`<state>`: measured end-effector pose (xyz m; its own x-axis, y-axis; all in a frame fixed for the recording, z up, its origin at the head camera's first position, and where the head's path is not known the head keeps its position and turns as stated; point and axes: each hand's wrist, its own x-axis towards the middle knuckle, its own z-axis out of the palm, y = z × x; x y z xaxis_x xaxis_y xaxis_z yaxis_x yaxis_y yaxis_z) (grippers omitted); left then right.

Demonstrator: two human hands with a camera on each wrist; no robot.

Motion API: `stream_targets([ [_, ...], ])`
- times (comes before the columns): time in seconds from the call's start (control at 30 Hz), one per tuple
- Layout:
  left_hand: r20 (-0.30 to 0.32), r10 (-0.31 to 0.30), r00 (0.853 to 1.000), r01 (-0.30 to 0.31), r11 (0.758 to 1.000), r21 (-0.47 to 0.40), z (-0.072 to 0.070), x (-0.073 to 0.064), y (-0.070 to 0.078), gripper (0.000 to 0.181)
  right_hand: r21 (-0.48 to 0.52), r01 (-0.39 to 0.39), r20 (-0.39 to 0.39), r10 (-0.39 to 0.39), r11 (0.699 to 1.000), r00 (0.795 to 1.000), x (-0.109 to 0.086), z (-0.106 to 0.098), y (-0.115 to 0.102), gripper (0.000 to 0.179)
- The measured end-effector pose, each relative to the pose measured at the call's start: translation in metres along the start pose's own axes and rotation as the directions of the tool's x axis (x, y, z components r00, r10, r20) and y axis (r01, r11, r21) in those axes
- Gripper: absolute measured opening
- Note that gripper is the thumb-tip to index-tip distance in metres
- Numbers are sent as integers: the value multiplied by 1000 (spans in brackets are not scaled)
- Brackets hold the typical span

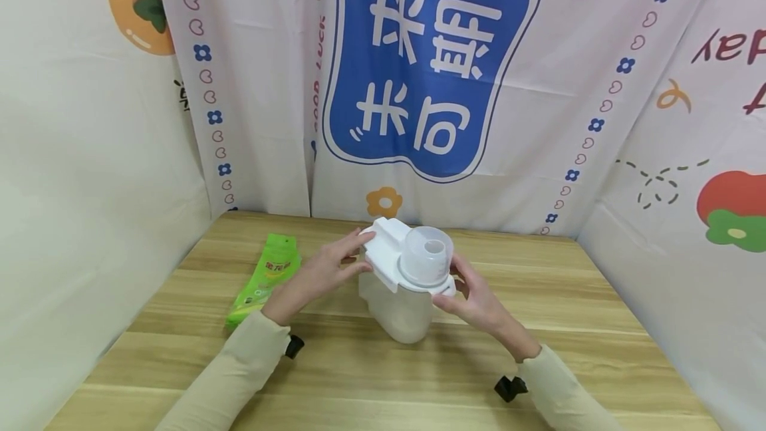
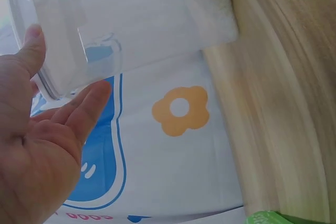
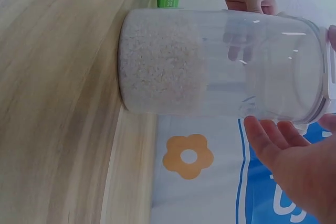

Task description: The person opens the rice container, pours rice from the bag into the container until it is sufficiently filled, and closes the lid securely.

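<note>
A clear plastic rice container (image 1: pixel 402 318) stands upright on the table, with rice (image 3: pixel 160 61) filling its lower part. Its white lid (image 1: pixel 383 248) sits on top, carrying a clear measuring cup (image 1: pixel 426 257) at the right end. With thumb and fingers my left hand (image 1: pixel 326 271) grips the lid's left end. My right hand (image 1: pixel 479 298) holds the right end, its thumb at the near edge and its fingers round the far side. In the right wrist view its fingertips reach the container wall just below the lid.
A flat green packet (image 1: pixel 266 278) with printed characters lies on the wooden table (image 1: pixel 371 398), left of the container and beyond my left forearm. Printed cloth (image 1: pixel 269 118) hangs along the back and both sides of the table.
</note>
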<state>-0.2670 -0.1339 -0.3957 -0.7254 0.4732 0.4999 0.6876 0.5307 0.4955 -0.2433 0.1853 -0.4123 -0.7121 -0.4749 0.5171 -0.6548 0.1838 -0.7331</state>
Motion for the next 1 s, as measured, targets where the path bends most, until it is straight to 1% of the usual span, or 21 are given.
stream_targets([
  [0.13,-7,-18,1000,18,1000,-25,1,1,-2,62,56,27,11,-28,998,1000,-2,0,2,75],
  [0.27,-19,-41,999,40,998,-46,2,1,-5,60,123,34,10,-36,992,999,-4,1,4,73],
  [0.4,-28,-67,997,65,997,-51,3,1,-5,59,132,36,-12,-35,991,999,-7,3,5,70],
  [0.47,-43,-71,997,71,997,-3,3,0,-2,57,124,44,-23,-41,991,999,-8,4,6,69],
  [0.53,-72,-57,996,61,996,66,3,0,3,55,117,43,-33,-39,992,999,-9,4,7,68],
  [0.6,-94,-22,995,34,991,130,4,-1,10,54,111,38,-43,-34,993,999,-10,5,8,68],
  [0.63,-91,4,996,10,989,147,4,-1,15,54,108,30,-47,-25,994,999,-11,5,8,68],
  [0.7,-54,47,997,-39,989,144,6,-2,26,57,98,23,-55,-18,995,998,-13,5,7,67],
  [0.77,23,68,997,-70,992,107,8,-3,36,62,86,30,-60,-25,996,998,-14,5,5,66],
  [0.8,67,67,996,-72,993,91,9,-5,40,65,85,34,-61,-28,996,998,-15,6,4,65],
  [0.83,104,60,993,-68,995,76,10,-6,45,69,80,42,-61,-38,996,997,-16,6,3,65],
  [0.9,154,16,988,-26,998,63,13,-8,52,76,70,55,-62,-51,996,997,-17,6,2,64],
  [0.93,165,-10,986,0,998,60,15,-8,55,80,65,55,-61,-51,996,997,-17,6,1,64],
  [1.0,165,-43,985,33,997,67,18,-8,60,87,54,33,-54,-30,998,998,-17,5,0,65],
])
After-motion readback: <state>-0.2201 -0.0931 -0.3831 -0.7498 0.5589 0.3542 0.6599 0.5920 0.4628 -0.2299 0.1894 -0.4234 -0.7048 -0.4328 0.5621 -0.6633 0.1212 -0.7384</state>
